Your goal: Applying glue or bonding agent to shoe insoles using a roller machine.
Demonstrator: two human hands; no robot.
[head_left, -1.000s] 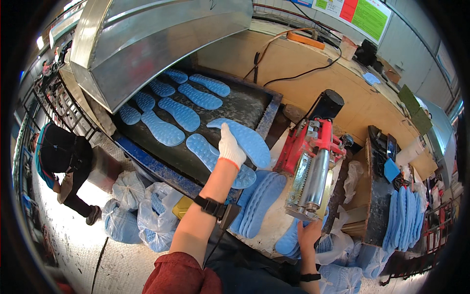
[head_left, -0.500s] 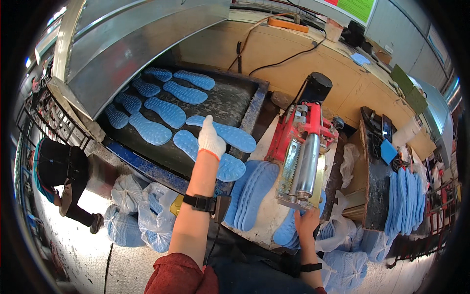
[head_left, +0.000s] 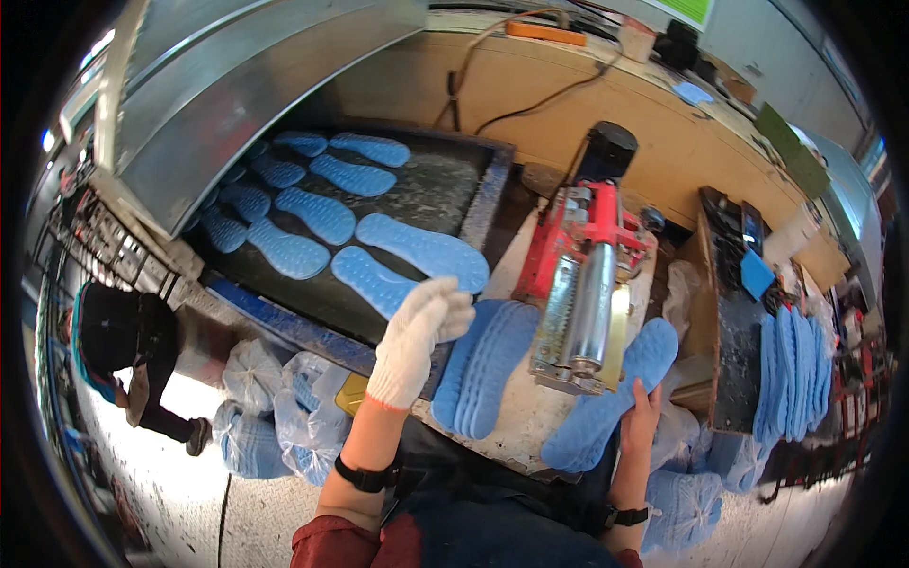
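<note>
My left hand [head_left: 421, 336], in a white knitted glove, hovers over the near right edge of the dark tray with its fingers stretched out and nothing in them. It partly covers a blue insole [head_left: 374, 281]; another insole [head_left: 423, 248] lies flat just beyond. My bare right hand [head_left: 642, 417] grips the edge of a blue insole [head_left: 651, 350], held slanting beside the roller machine [head_left: 592, 303], above a small pile of insoles [head_left: 573, 440]. This machine has a red frame and a shiny metal roller. A stack of insoles [head_left: 483, 369] stands left of it.
Several more insoles [head_left: 315, 216] lie on the blue-edged tray [head_left: 275, 315], under a metal hood [head_left: 256, 85]. Insoles [head_left: 793, 374] hang over the side bench [head_left: 739, 379]. Filled plastic bags [head_left: 308, 407] stand on the floor left, near a person in dark clothes [head_left: 128, 331].
My left hand has let go of an insole, now flat on the tray, and drawn back toward me. My right hand has moved right from the roller's front end, and an insole now shows in it.
</note>
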